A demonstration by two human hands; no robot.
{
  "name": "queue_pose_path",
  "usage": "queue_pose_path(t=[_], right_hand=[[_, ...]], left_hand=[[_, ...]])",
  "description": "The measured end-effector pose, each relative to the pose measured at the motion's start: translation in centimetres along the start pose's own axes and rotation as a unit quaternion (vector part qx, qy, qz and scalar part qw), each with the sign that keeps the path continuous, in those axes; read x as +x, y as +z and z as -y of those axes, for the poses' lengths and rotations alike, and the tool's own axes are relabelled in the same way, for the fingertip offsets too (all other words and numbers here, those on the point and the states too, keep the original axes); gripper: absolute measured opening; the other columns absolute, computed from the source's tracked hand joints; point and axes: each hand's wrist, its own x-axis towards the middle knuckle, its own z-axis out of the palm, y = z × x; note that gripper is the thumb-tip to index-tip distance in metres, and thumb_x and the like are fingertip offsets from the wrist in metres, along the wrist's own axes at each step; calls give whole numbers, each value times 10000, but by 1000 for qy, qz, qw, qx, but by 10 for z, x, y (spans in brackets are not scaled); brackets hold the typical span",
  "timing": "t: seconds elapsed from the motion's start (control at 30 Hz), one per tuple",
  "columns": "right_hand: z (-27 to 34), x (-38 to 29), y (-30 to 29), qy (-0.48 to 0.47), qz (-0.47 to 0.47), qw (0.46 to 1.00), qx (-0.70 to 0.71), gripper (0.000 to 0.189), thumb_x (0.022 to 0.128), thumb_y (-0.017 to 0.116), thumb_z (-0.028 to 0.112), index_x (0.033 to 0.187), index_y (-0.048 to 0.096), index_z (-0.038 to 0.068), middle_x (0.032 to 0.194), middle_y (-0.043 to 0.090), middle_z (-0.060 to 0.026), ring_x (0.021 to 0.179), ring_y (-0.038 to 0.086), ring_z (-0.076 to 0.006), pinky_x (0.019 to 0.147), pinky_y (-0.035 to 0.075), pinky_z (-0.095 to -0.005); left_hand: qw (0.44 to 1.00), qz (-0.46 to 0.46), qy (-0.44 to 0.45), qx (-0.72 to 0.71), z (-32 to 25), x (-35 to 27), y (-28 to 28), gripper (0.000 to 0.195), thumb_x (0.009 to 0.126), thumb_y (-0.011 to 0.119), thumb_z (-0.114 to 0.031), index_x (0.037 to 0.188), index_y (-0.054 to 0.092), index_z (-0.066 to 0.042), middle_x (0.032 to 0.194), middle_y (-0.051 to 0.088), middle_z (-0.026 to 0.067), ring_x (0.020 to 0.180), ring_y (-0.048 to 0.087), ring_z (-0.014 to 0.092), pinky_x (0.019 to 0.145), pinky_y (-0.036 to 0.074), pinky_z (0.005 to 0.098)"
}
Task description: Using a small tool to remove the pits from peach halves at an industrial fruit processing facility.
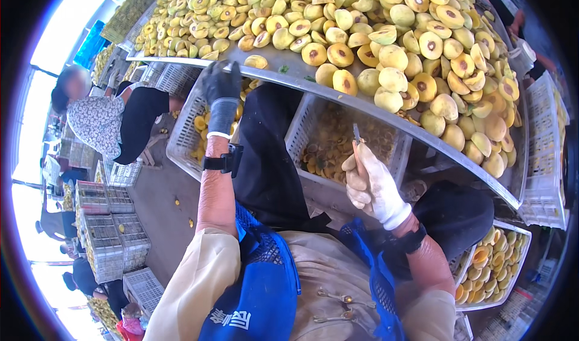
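My left hand [220,85], in a black glove with a grey knitted cuff, is at the near edge of the metal table [289,76], above a white crate of yellow fruit pieces. Whether its fingers hold anything is hidden. My right hand [372,178], in a white glove, grips a small pitting tool [358,153] with a slim handle and a metal tip pointing up, away from me. Halved yellow fruits [340,54], many showing brown pits or pit hollows, are heaped on the table. One half fruit [256,61] lies near my left hand.
Under the table edge, between my knees, a white plastic crate [307,130] holds pits and scraps. A crate of fruit halves [491,268] stands at lower right, another crate [181,137] by my left knee. Stacked crates [106,246] and a seated person [102,115] are at left.
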Motion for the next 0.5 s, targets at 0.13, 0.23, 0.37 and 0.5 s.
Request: queue_pose_path(t=[0.13,0.23,0.37,0.5], right_hand=[[6,-2,8,-6,-29,999,-28,425,941,444,502,894,495,83,544,318,38,374,279,-70,354,269,-216],[7,1,10,-3,-39,998,-46,438,937,445,511,895,489,78,547,320,38,377,279,-69,355,264,-215],[8,0,10,-11,-40,997,-61,463,928,451,529,899,486,68,535,344,27,369,303,-74,347,266,-218],[8,0,5,-18,-31,998,-54,468,930,461,515,890,512,51,526,415,14,355,355,-73,335,308,-217]], left_hand=[[956,220,31,-190,-104,0,4,413,817,592,-491,884,686,-94,878,663,142,861,621,310,788,450,416],[921,345,69,-168,-159,-6,24,493,754,613,-575,834,675,-92,849,682,125,873,648,304,875,432,452],[900,432,37,-50,-186,7,19,540,700,693,-543,953,649,-67,884,682,124,917,636,298,879,424,398],[907,389,34,-161,-179,-4,28,538,675,737,-486,980,625,-57,888,680,130,899,643,299,837,468,395]])
